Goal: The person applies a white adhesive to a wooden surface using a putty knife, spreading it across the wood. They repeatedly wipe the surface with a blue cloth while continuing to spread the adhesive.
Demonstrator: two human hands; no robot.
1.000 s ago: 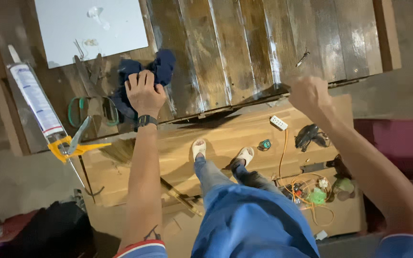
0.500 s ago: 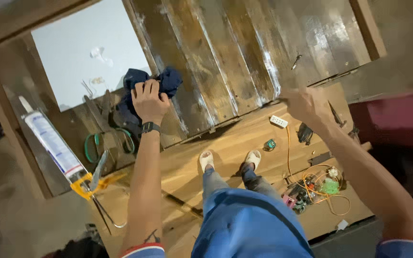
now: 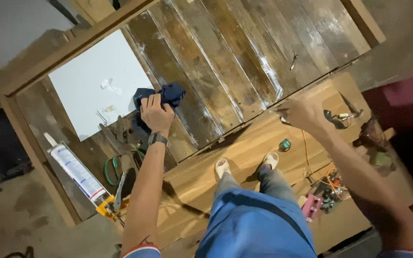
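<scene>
One big worn plank panel [image 3: 244, 57] of dark wood fills the top of the view, framed by one wooden border [image 3: 72, 48], streaked white along the board seams. One pale wooden platform [image 3: 244, 157] runs under my two feet in light slippers, just below the panel's lower edge. One white square sheet [image 3: 92, 91] lies on the panel's left part, with a small smear on it. One caulking gun with one white sealant tube [image 3: 75, 172] and a yellow handle lies at the left, near one green coiled loop [image 3: 113, 167] and a few dark metal tools that I can't make out. One dark blue rag [image 3: 166, 95] sits on the planks just right of the white sheet; my left hand [image 3: 155, 113] is pressed down on it, fingers curled over the cloth and gripping it, one dark watch on that wrist. My right hand [image 3: 301, 113] is at the panel's lower edge, fingers loosely curled, blurred, so I can't tell whether it holds anything. One orange cable [image 3: 307, 153] snakes across the platform to a clutter of small parts, with one pink piece [image 3: 311, 206] in it. One small green round item [image 3: 286, 143] lies by my right foot. One small dark metal bit [image 3: 293, 60] lies on the planks, upper right.
</scene>
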